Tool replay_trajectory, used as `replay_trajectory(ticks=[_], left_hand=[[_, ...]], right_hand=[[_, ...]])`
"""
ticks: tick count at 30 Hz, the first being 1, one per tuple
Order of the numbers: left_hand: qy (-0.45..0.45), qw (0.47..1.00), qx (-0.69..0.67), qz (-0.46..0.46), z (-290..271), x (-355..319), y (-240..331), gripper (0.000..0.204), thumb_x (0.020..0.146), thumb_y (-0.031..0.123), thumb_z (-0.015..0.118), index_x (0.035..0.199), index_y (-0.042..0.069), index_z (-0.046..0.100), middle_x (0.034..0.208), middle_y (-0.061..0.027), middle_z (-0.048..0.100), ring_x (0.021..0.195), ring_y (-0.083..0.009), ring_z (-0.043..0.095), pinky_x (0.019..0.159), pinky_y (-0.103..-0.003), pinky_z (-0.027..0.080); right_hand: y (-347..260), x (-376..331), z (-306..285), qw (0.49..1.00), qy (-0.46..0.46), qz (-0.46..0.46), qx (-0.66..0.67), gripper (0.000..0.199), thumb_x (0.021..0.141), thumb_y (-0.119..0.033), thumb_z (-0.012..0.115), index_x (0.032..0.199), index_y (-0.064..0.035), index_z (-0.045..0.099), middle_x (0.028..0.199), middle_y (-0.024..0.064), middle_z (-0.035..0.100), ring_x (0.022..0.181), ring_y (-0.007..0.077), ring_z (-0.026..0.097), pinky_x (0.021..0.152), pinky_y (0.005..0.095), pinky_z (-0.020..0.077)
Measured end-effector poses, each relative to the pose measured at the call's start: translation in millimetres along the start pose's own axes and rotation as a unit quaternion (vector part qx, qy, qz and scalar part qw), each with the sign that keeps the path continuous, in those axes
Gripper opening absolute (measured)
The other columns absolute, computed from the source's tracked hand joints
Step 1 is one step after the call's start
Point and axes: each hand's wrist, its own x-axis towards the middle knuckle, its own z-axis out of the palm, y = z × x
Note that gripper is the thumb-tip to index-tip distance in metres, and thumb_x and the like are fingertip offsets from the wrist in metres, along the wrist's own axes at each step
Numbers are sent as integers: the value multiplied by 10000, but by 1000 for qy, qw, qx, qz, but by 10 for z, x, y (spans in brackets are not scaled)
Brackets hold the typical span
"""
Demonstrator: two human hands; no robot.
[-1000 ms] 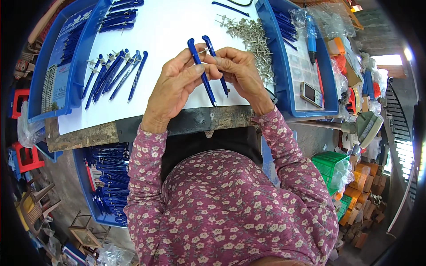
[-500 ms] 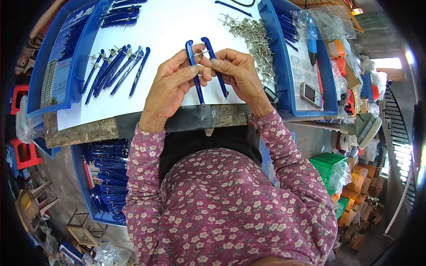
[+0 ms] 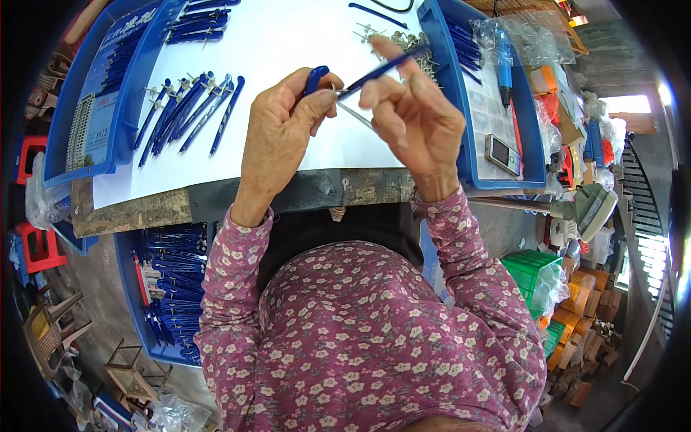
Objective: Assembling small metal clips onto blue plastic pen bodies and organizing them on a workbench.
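Observation:
My left hand (image 3: 284, 126) pinches a blue two-legged piece that looks like a drawing compass, near its joint. One blue leg's rounded end (image 3: 315, 79) rises above my left fingers; the other blue leg (image 3: 381, 73) slants up to the right. Across that slanting leg is my right hand (image 3: 425, 108), blurred, palm showing and fingers spread apart; whether they touch the leg I cannot tell. A thin pale rod (image 3: 356, 117) runs between the hands. Left of them, several blue legs with metal pins (image 3: 188, 108) lie on the white sheet (image 3: 270, 43).
Silvery metal pins (image 3: 371, 32) are heaped beyond my right hand. Blue trays stand left (image 3: 119, 155) and right (image 3: 471, 162), the right one holding a phone (image 3: 503, 155) and a blue screwdriver (image 3: 506, 72). Below the table edge (image 3: 374, 185), another tray holds many blue pieces (image 3: 180, 288).
The two blue legs stood nearly side by side; now one has swung out, slanting up to the right. My right hand has moved right and its fingers have opened out.

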Motion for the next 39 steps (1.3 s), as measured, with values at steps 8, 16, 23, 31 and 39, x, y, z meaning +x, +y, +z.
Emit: replay_trajectory(ticks=[8,16,23,31,39], left_hand=[[-42,996,-75,29,36,41,29,172,873,137,543,962,1,601,666,-19,571,536,-38,437,476,-159,341],[-18,995,-86,55,60,96,-22,207,858,164,571,998,17,612,689,-5,584,526,-22,422,446,-144,298],[-26,994,-80,63,68,108,-16,180,869,136,549,972,0,606,678,-28,583,551,-46,458,473,-151,354],[-22,985,-173,-2,59,55,-143,190,881,111,520,1000,-26,577,716,-50,606,547,-53,459,474,-152,349],[-49,947,-316,-29,-60,29,-276,225,871,128,543,1036,-24,563,786,-93,613,584,-87,485,536,-182,415]], right_hand=[[-47,6,156,961,72,-89,-251,532,865,-147,469,1324,44,278,1002,169,593,506,42,410,436,152,345],[-56,-68,73,971,-4,60,-233,594,903,-313,389,1335,65,240,736,210,607,345,41,310,383,149,289],[-44,-37,36,991,-39,-67,-108,665,888,-273,407,1390,-1,68,1050,321,534,462,94,481,434,170,388],[-53,-46,109,916,22,-121,-382,584,831,-79,512,1358,-25,266,1098,179,557,561,37,464,460,151,393],[39,-43,87,845,29,-81,-528,510,786,-102,637,1261,-54,457,1041,70,578,675,40,497,569,170,428]])
